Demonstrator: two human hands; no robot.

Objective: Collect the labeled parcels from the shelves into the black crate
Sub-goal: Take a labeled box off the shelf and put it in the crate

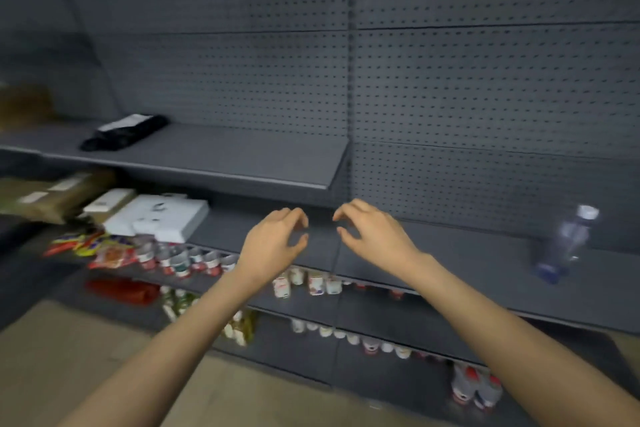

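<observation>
My left hand (273,241) and my right hand (372,230) are stretched out side by side in front of the grey shelving, fingers loosely curled, holding nothing. A black parcel with a white label (124,132) lies on the upper shelf (242,156) at the left. On the shelf below sit a white box parcel (159,215), a smaller white-topped parcel (109,202) and a brown labeled parcel (59,196), all left of my hands. The black crate is not in view.
A clear water bottle (568,243) stands on the middle shelf at the right. Snack packs (93,246), small bottles (180,260) and cups fill the lower shelves. Grey pegboard (450,80) backs the shelving. Tan floor lies below.
</observation>
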